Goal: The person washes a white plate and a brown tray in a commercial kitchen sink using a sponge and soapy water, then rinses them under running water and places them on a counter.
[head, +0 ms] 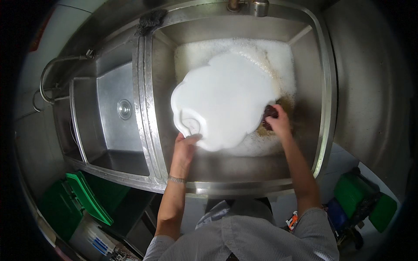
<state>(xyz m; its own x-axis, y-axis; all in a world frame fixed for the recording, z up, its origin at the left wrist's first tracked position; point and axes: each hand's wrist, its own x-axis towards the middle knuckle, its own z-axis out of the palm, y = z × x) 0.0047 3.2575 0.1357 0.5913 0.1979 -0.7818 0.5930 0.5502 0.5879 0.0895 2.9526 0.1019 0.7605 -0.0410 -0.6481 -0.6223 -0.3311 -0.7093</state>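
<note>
A large white scalloped tray lies tilted over foamy water in the right basin of a stainless steel sink. My left hand grips its near-left rim beside the cut-out handle, the thumb on top. At the tray's right edge, my right hand holds a dark reddish-brown scrubber. White suds spread around the tray, with brownish water showing near my right hand. The tray hides much of the water beneath it.
A steel divider separates this basin from a left one with a drain. Dark scouring mesh sits on the back rim. A curved faucet stands left. Green lidded bins are below left, another green bin below right.
</note>
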